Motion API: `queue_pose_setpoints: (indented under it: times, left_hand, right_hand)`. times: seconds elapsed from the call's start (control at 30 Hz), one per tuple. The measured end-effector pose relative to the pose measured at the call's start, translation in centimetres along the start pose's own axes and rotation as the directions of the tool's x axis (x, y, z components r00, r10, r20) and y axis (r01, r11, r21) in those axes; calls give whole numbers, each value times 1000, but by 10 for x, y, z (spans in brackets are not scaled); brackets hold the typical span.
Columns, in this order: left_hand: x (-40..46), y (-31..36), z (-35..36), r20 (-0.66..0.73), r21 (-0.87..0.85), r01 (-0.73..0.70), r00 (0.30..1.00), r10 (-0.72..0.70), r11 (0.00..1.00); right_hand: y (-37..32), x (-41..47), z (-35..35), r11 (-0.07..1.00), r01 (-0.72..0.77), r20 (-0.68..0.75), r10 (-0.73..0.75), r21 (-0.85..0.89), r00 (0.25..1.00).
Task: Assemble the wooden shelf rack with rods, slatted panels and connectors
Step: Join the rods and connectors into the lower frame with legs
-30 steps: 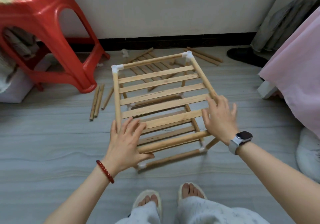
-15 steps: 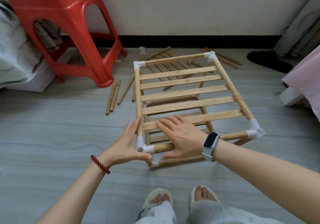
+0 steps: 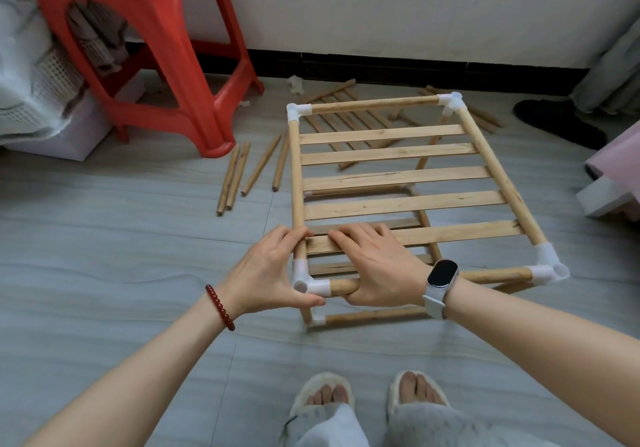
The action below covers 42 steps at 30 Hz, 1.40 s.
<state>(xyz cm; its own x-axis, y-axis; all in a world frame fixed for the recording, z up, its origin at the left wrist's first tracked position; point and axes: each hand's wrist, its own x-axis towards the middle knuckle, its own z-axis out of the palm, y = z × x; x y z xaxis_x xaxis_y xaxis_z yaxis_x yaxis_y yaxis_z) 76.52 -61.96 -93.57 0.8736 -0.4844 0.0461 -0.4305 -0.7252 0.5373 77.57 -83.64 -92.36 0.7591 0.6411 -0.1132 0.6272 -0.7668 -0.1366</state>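
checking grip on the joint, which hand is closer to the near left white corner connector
Left. The left hand grips the near-left corner connector, thumb under it. The right hand is beside it, holding the front rod just right of the connector.

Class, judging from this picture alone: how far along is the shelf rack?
Done: two slatted tiers joined by uprights, top panel framed by four white connectors. In hand: left hand and right hand grip the near-left connector and front rod. Left: loose rods and a spare panel on the floor.
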Motion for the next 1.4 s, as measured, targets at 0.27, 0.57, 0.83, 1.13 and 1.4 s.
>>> queue_pose_setpoints:
  times: [0.27,0.57,0.83,1.13,1.4]
  left_hand:
    - [0,9,-7,93,19,94,991,-95,995]
    - [36,73,8,175,355,45,978,-113,934]
    - [111,164,89,185,395,-115,982,43,911]
    - [114,150,92,186,376,-163,978,98,912]
    - [91,135,76,195,481,-202,973,121,853]
  right_hand:
    - [5,-6,-2,1000,13,11,-13,-10,1000]
    - [100,-120,-37,981,-157,117,170,-110,979]
    - [157,-159,-42,939,-341,209,342,-41,916]
    - [151,-151,-25,982,-188,131,183,32,974]
    - [108,-137,-28,976,-187,180,204,-108,962]
